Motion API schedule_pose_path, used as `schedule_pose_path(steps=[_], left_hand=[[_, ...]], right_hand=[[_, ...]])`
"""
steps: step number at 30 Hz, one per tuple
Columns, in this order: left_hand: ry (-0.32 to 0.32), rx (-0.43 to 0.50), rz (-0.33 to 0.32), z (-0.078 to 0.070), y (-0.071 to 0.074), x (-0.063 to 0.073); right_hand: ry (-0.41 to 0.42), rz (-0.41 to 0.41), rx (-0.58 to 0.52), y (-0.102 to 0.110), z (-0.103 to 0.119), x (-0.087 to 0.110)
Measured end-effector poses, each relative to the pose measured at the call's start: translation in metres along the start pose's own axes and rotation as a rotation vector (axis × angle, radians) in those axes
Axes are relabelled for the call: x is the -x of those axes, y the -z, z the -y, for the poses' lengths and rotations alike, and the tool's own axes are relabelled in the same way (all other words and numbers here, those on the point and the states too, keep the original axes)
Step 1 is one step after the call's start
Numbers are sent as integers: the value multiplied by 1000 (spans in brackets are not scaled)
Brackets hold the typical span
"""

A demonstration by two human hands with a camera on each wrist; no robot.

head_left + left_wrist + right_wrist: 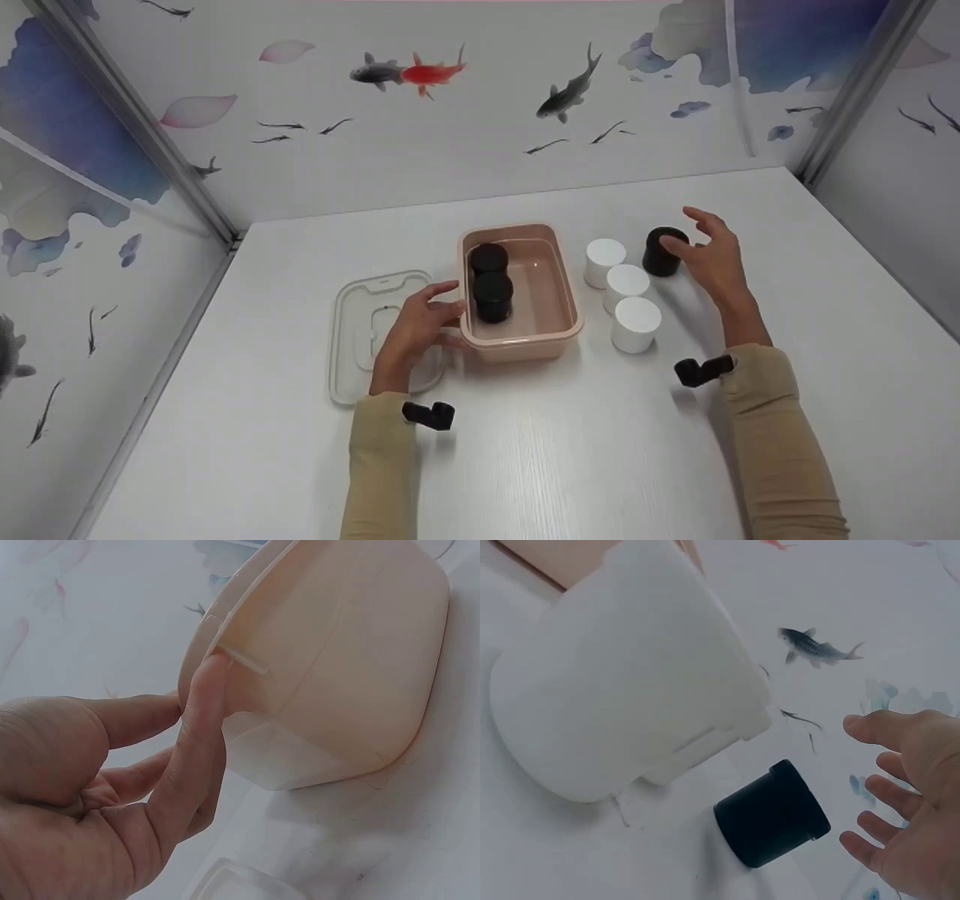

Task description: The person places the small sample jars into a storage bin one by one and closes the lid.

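Observation:
A pink plastic box (540, 349) stands on the table, with two black jars (493, 296) along its left side. My left hand (421, 324) pinches the box's left rim between thumb and fingers; the left wrist view shows the fingertips (208, 675) just under the lip. To the right, one black jar (661, 255) stands upright on the table. My right hand (711, 255) is spread beside and above that jar, and in the right wrist view a gap shows between the fingers and the black jar (772, 814).
Three white jars (636, 326) stand in a slanting row between the box and the lone black jar. A pale, translucent lid (349, 360) lies flat left of the box, partly under my left hand. Printed panels (480, 150) wall the table's back and sides.

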State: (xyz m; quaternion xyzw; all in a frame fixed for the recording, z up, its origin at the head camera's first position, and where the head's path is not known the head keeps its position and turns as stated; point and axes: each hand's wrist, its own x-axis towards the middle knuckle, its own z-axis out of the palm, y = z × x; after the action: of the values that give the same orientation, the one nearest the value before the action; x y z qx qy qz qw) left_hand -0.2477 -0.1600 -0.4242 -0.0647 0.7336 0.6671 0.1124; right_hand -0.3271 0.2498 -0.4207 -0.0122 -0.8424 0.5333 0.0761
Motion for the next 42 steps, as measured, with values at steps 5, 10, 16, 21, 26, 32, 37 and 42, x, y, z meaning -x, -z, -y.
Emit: schedule_pose_path(steps=[5, 10, 16, 21, 26, 32, 37, 42], left_hand=[[-3, 7, 0, 0, 0, 1], [-4, 16, 2, 1, 0, -1], [4, 19, 4, 0, 0, -1], [7, 22, 4, 0, 0, -1], [-4, 15, 6, 0, 0, 0], [-13, 7, 0, 1, -1, 1], [-13, 6, -7, 1, -1, -1], [-17, -6, -5, 0, 0, -1]], right_hand=[[-41, 21, -6, -2, -15, -3], [-93, 52, -13, -5, -27, -7], [-175, 95, -25, -10, -38, -9], [-179, 97, -19, -13, -41, -10], [-178, 80, -16, -16, -41, -10], [-176, 59, -52, -15, -37, -10], [-171, 35, -76, -14, -29, -10], [-164, 21, -90, -13, -17, -11]])
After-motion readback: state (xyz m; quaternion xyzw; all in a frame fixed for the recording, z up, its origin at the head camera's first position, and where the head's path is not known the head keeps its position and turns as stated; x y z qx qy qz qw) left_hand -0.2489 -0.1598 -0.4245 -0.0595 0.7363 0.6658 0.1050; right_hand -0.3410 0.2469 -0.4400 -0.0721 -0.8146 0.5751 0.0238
